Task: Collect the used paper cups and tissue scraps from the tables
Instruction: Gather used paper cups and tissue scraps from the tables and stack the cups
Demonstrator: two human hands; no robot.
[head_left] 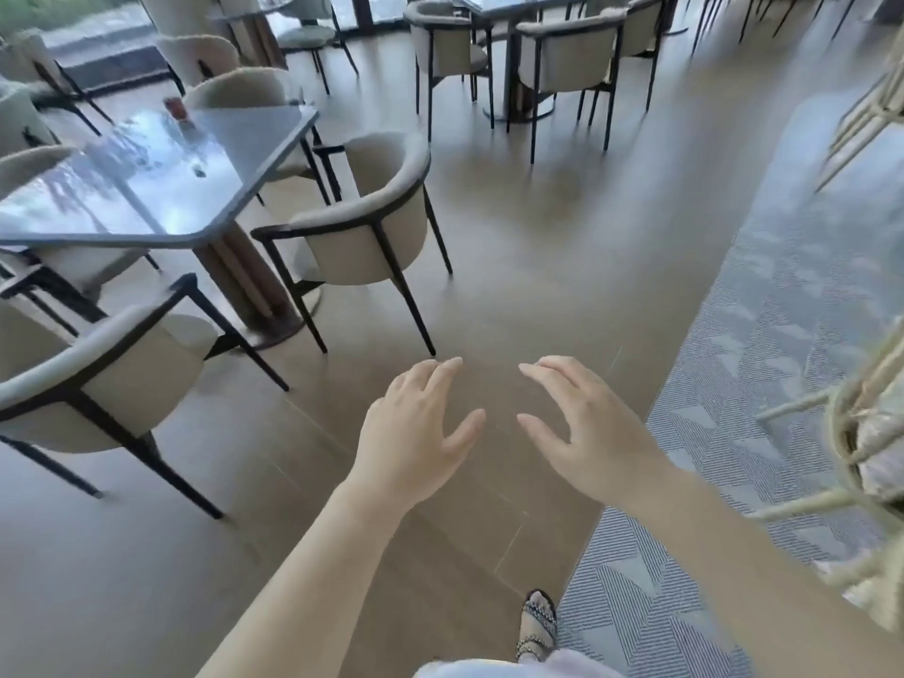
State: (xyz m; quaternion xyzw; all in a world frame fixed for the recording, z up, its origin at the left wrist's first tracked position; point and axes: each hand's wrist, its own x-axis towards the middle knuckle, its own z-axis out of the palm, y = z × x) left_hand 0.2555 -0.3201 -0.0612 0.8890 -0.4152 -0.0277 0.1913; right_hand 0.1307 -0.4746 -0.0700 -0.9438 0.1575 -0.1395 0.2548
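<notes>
A sandalled foot stands on the brown floor. Above it the left hand and right hand hover side by side, fingers spread and relaxed, grasping nothing. Farther off on the left, beyond a beige chair, a glossy worktop carries a small dark scrap. Near its far edge stands a reddish cup, too blurred to show its contents.

Grey glossy desk; beige chairs with black frames; brown floor; grey geometric-patterned carpet.
</notes>
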